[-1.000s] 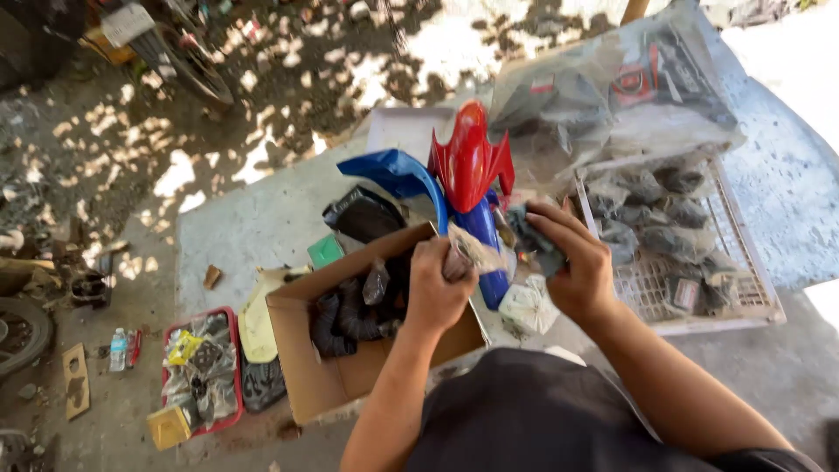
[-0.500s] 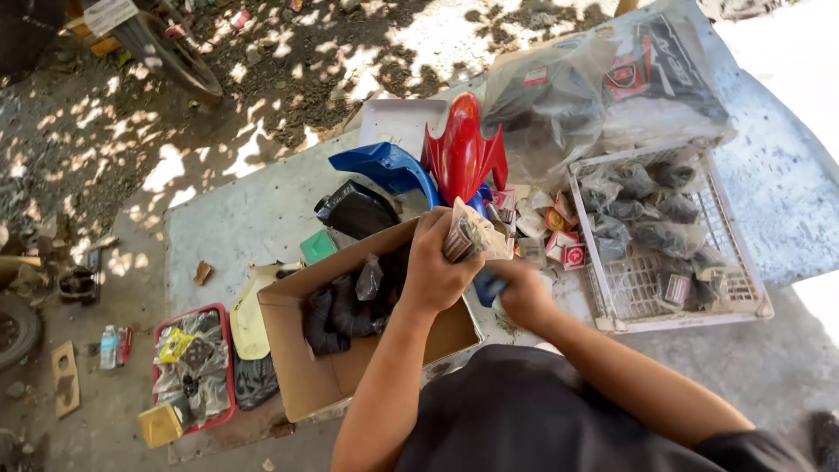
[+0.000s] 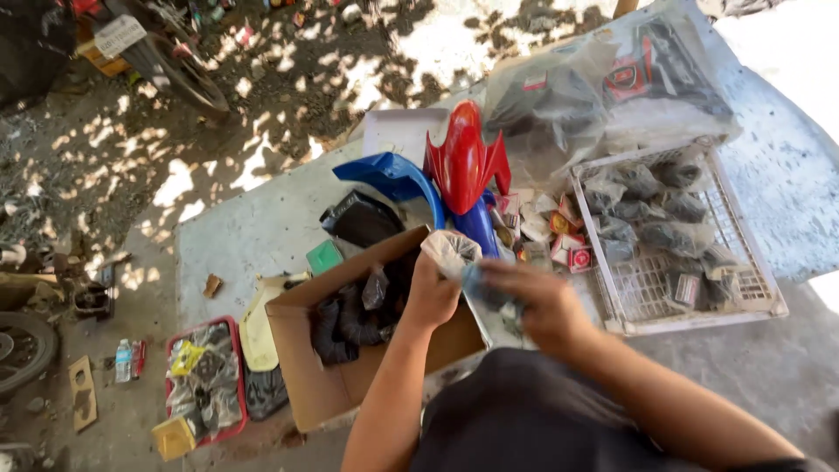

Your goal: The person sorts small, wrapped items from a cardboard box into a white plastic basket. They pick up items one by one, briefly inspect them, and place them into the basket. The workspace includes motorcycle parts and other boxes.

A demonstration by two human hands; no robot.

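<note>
Right hand [image 3: 546,306] shifted inward, blurred, bagged part [image 3: 450,252] unclear

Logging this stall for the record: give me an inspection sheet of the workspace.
Surface: grey concrete slab, sunlit in patches.
Job's things: crumpled plastic packet over the open cardboard box of black rubber parts.
Clutter: red fairing, blue fender, white wire basket, small boxes.
Grips: left hand pinches the packet; right hand blurred, holds a dark bagged item.
Cables: nothing seen.
Surroundings: dirt ground, motorcycle wheel.
</note>
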